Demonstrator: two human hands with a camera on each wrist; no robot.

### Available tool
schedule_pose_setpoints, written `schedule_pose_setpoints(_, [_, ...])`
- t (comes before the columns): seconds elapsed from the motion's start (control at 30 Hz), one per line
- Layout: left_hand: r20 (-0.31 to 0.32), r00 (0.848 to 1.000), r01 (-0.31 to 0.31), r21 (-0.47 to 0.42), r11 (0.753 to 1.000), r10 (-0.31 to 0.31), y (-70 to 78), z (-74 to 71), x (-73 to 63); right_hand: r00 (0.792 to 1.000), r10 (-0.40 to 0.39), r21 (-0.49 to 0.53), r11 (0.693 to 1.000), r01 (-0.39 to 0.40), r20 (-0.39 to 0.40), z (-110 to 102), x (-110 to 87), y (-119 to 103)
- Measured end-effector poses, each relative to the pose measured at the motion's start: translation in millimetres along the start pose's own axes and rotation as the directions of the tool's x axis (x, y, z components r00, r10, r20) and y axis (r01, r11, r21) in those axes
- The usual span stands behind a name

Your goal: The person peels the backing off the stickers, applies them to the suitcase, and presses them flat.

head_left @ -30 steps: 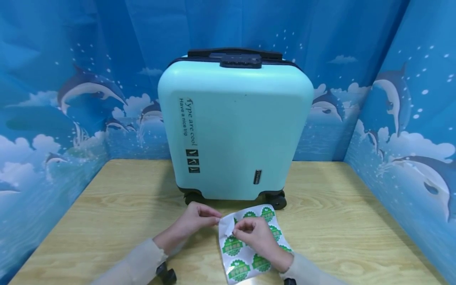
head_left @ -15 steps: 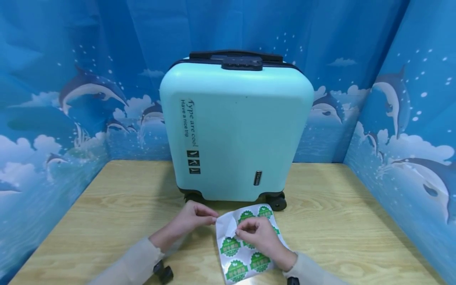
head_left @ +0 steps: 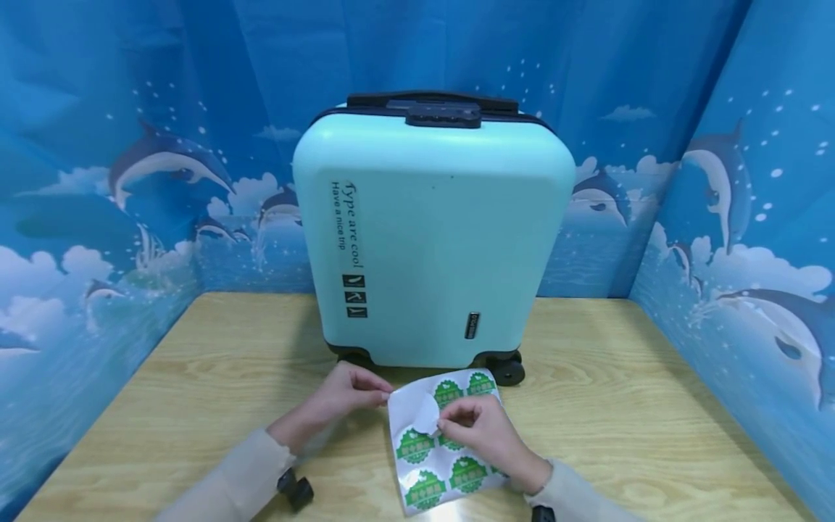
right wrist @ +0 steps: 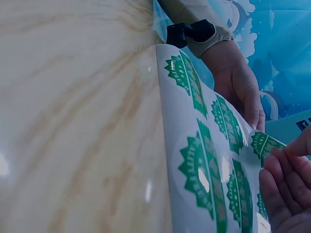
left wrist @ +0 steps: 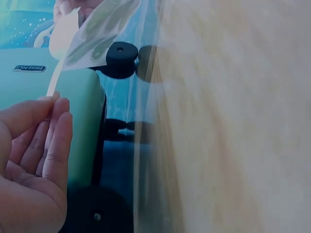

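A white sheet of round green stickers (head_left: 402, 406) lies at a slant on the table in front of a mint-green suitcase (head_left: 437, 239). My left hand (head_left: 342, 399) pinches the sheet's far left corner between thumb and fingertips. Between thumb and forefinger, my right hand (head_left: 483, 431) holds the edge of one sticker (head_left: 427, 416), which is folded back with its white underside up. In the right wrist view the green face of that sticker (right wrist: 262, 144) curves up from the sheet. Fingers of the right hand cover part of the sheet's right side.
The suitcase stands upright on black wheels (head_left: 507, 368) just behind the sheet. Light wooden table (head_left: 620, 406) extends to both sides. Blue curtains (head_left: 163, 43) with dolphins enclose the back and sides. A black wrist mount (head_left: 296, 490) sits by the left sleeve.
The sticker has been peeled further back, its white underside now rounder and larger in view. Both the sheet and my left hand have shifted slightly left; my right hand has moved slightly right.
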State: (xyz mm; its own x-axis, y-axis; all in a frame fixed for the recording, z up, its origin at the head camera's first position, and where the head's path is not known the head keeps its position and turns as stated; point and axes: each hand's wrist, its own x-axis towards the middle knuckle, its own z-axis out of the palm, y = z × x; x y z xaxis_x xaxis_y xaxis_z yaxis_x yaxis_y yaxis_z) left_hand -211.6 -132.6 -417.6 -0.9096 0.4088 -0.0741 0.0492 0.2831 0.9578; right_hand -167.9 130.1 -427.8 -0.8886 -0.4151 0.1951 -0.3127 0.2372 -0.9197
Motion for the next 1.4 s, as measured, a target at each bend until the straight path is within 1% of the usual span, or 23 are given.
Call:
schedule_pose_setpoints(0.13, [-0.003, 1.000, 0.030, 0.015, 0.999, -0.030, -0.8, -5.3, 0.9, 1.000, 0.009, -0.001, 1.000, -0.009, -0.004, -5, -2.1, 1])
schedule_pose_setpoints(0.23, [-0.002, 1.000, 0.027, 0.033, 0.999, -0.027, -2.1, -7.6, 1.8, 1.000, 0.020, 0.008, 1.000, -0.020, -0.001, -8, -3.1, 1])
schedule_pose_setpoints(0.37, [-0.002, 1.000, 0.013, 0.059, 0.998, -0.013, -2.3, -8.6, 1.9, 0.998, 0.060, 0.030, 0.998, -0.060, -0.008, -10, -4.1, 1])
schedule_pose_setpoints(0.53, [0.019, 1.000, -0.001, 0.148, 0.989, -0.002, -2.2, -10.1, 3.8, 0.996, 0.085, 0.060, 0.995, -0.084, -0.016, -12, -3.8, 0])
schedule_pose_setpoints(0.7, [0.033, 0.999, -0.001, 0.221, 0.975, -0.007, -1.3, -13.1, 5.6, 0.991, 0.127, 0.083, 0.989, -0.124, -0.030, -13, -2.5, -2])
schedule_pose_setpoints(0.8, [0.034, 0.999, -0.014, 0.248, 0.969, 0.006, -1.2, -14.9, 5.7, 0.991, 0.125, 0.084, 0.989, -0.122, -0.036, -15, -1.8, -3])
schedule_pose_setpoints(0.93, [0.032, 0.999, -0.045, 0.282, 0.958, 0.038, -0.5, -16.8, 4.8, 0.994, 0.102, 0.066, 0.993, -0.099, -0.043, -16, -0.4, -4])
schedule_pose_setpoints(1.03, [0.024, 0.998, -0.061, 0.323, 0.944, 0.057, 0.7, -17.9, 3.3, 0.994, 0.099, 0.051, 0.994, -0.097, -0.045, -17, 0.8, -6])
schedule_pose_setpoints(1.17, [0.010, 0.998, -0.055, 0.372, 0.927, 0.055, 3.0, -18.1, 2.1, 0.993, 0.109, 0.053, 0.993, -0.106, -0.049, -16, 2.5, -11])
schedule_pose_setpoints(1.27, [0.017, 0.998, -0.058, 0.388, 0.920, 0.056, 5.2, -17.9, 0.8, 0.991, 0.124, 0.057, 0.991, -0.121, -0.053, -15, 4.0, -14])
schedule_pose_setpoints(1.4, [0.035, 0.994, -0.109, 0.379, 0.919, 0.104, 10.4, -16.8, -1.5, 0.988, 0.141, 0.075, 0.988, -0.136, -0.062, -15, 6.8, -19])
